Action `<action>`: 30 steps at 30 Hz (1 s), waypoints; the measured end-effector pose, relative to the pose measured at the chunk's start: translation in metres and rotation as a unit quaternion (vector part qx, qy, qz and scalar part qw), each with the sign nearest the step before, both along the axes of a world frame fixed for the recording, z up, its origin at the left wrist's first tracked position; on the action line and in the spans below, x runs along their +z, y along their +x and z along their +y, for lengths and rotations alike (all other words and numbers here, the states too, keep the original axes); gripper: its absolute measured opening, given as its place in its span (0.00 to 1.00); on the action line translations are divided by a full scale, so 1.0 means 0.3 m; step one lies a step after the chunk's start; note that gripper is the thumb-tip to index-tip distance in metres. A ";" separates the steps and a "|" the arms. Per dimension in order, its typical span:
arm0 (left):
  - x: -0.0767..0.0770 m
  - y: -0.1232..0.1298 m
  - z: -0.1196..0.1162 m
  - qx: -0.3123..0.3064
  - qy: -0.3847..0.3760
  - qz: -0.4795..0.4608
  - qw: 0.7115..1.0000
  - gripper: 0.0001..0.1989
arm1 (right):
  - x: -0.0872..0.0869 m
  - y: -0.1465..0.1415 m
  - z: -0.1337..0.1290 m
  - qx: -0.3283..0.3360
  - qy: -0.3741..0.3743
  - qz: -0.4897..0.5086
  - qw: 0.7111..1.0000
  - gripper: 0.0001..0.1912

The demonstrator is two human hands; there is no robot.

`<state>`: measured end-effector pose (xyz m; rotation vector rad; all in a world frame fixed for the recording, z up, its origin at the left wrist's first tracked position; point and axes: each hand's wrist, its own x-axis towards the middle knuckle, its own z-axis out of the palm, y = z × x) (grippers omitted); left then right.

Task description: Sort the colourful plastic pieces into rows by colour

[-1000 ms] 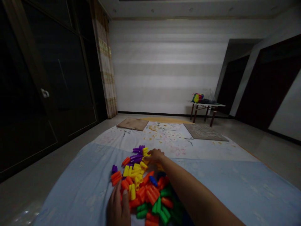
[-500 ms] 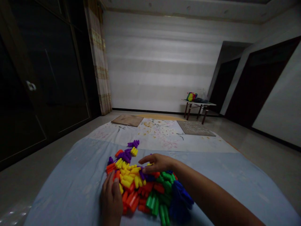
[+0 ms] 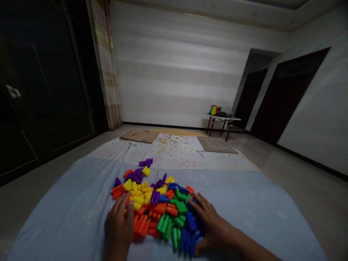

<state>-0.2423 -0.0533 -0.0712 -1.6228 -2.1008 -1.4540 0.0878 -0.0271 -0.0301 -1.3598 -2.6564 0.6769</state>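
Note:
A loose heap of plastic toy blocks lies on the bed in front of me. My left hand (image 3: 119, 221) rests at the heap's left edge, fingers extended, against the orange blocks (image 3: 141, 225) and yellow blocks (image 3: 137, 197). At the right edge my right hand (image 3: 210, 221) is spread, thumb and fingers apart around the blue blocks (image 3: 187, 240). Green blocks (image 3: 164, 224) lie between the orange and blue ones. Purple blocks (image 3: 134, 177) sit toward the far left, with one purple cluster (image 3: 146, 162) farthest out.
A blue and floral sheet (image 3: 233, 195) covers the bed. Two flat mats, a brown one (image 3: 140, 136) and a patterned one (image 3: 217, 145), lie at its far end. Beyond stands a small table (image 3: 223, 117) with a colourful bag (image 3: 215, 110).
My right hand has moved from above the middle of the heap to the right, down beside the blue blocks. My left hand stays at the left edge. The view has shifted slightly.

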 end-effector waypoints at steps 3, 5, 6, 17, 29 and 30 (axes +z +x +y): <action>0.000 0.003 -0.002 0.001 -0.005 0.001 1.000 0.25 | -0.031 -0.066 0.051 0.004 0.065 0.050 0.997 0.60; 0.004 0.008 -0.006 0.001 -0.009 0.002 1.000 0.25 | -0.039 -0.116 0.100 0.011 0.102 0.091 0.991 0.54; 0.007 0.011 -0.008 0.001 -0.012 0.003 1.000 0.24 | -0.040 -0.142 0.126 0.014 0.115 0.110 0.987 0.50; 0.025 0.013 -0.021 -0.018 -0.038 0.002 0.999 0.24 | 0.069 -0.522 0.315 -0.032 -0.007 0.243 0.969 0.48; 0.048 0.049 -0.023 0.044 -0.060 0.066 0.995 0.25 | -0.022 -0.322 0.373 -0.178 0.055 0.225 0.956 0.24; 0.051 0.052 -0.023 0.046 -0.062 0.074 0.994 0.24 | -0.027 -0.343 0.362 -0.163 0.043 0.235 0.957 0.24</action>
